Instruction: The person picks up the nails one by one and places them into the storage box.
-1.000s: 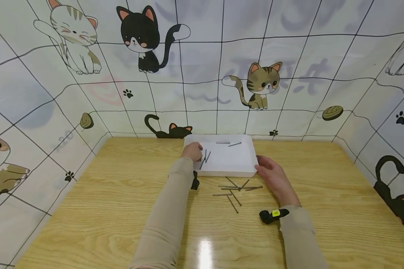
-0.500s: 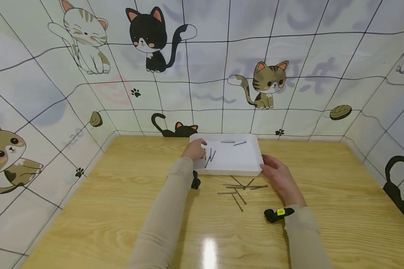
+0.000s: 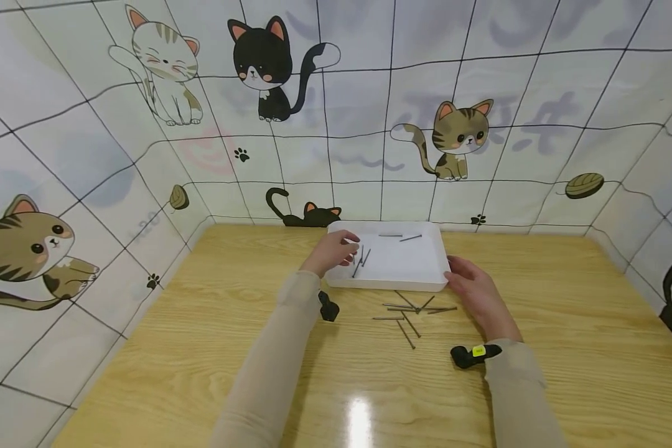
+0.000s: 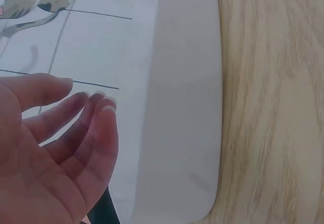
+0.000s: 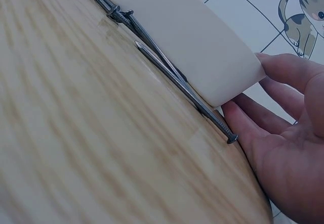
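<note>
A shallow white tray [image 3: 409,267] stands at the back of the table with several nails [image 3: 364,258] at its left side and two nails [image 3: 400,236] near its far wall. My left hand [image 3: 333,252] hovers over the tray's left end. In the left wrist view its fingers [image 4: 104,138] bend gently, apart from the thumb, with nothing between them. At the tray's right side my right hand [image 3: 478,298] rests its fingertips against the wall and front corner. Several loose nails [image 5: 177,80] lie on the wood along the tray's front.
The wooden table [image 3: 201,348] ends at a cloth wall [image 3: 358,162] printed with cats, close behind the tray. A loose pile of nails [image 3: 417,310] lies between the tray and the wrists. Each wrist carries a black camera [image 3: 475,356].
My left hand has lifted from the tray's left end and its fingers have spread from the thumb. The right hand stays at the tray's side. The head view has swung left.
</note>
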Demonstrator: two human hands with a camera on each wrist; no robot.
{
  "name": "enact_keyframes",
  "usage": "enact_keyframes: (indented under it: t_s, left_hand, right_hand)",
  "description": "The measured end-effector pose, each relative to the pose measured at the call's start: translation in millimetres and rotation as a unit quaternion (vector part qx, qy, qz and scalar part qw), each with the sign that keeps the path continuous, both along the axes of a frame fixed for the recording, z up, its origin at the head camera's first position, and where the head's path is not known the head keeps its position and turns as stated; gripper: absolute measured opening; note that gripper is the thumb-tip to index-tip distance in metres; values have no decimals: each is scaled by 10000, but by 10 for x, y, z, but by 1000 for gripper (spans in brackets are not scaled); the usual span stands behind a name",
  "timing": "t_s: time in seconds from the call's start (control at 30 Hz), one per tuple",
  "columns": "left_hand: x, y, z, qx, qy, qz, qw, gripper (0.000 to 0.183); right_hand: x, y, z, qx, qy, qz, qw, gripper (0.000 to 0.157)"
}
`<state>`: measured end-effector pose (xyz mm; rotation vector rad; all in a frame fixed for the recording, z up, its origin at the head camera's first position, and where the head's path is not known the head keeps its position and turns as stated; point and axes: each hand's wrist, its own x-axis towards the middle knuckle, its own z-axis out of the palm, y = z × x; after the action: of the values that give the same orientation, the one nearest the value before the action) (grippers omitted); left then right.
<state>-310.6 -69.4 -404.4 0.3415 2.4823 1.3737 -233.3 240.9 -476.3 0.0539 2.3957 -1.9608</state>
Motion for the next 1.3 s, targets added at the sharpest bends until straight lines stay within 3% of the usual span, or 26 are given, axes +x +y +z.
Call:
enact_keyframes:
  t_s: [0.1,0.3,0.6,0.87,1.3]
  left_hand:
    - [71,35,12,355,-41,-128,9993,29]
    - [276,119,3,1067,-34,-221,9940,25]
    - [570,208,-129,2127,-353,-121,9764,36]
    - [704,236,-244,2209,-699,-85,9728,35]
    - [743,282,-361,2087,-798,-135,9746,23]
  right_hand:
    - [14,29,1,240,29,-28,9997,64]
    - [24,31,-10,101,-52,71,9999,67]
    - [15,11,-16,33,-16,56,10000,69]
    - [-3,7,-14,56,-64,7,10000,68]
    - [-16,17,-20,-28,58,61,10000,70]
